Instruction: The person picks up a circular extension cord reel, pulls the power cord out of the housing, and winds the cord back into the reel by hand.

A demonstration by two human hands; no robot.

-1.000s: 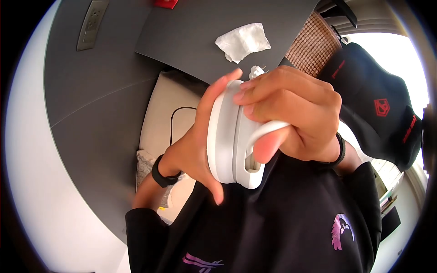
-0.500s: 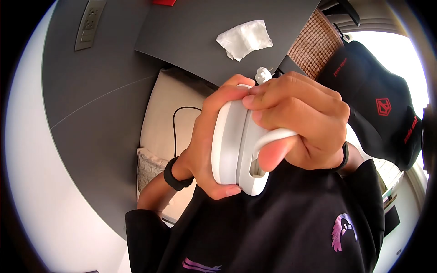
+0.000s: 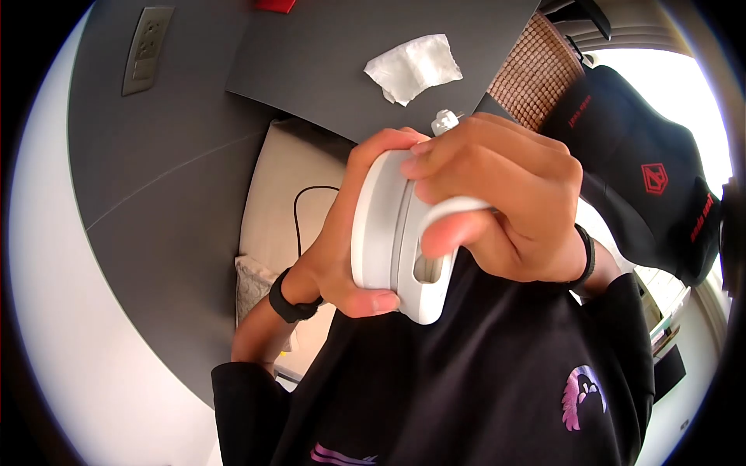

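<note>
Head view: white round device point(image 3: 377, 225) mid-frame, tilted, in both hands above the lap. Left hand point(image 3: 338, 256) at its 9 o'clock, clamped around the body, thumb on the low edge, fingers over the top edge. Right hand point(image 3: 517, 194) at 2 to 3 o'clock, closed on the other face, fingertips on the upper rim, thumb against a curved white loop point(image 3: 466, 205); handle or cord, can't tell. Opening point(image 3: 430, 268) in that face at 5 o'clock. White plug point(image 3: 444, 121) at 1 o'clock, prongs showing, just beside right knuckles.

Around the device: crumpled tissue point(image 3: 413, 68) at 12 on grey desk point(image 3: 311, 62); red item point(image 3: 273, 5) at 11, cut off by frame; outlet panel point(image 3: 148, 50) at 10; dark cable point(image 3: 296, 217) at 9; black chair point(image 3: 645, 155) at 2. Black wristband point(image 3: 289, 299) on left wrist.
</note>
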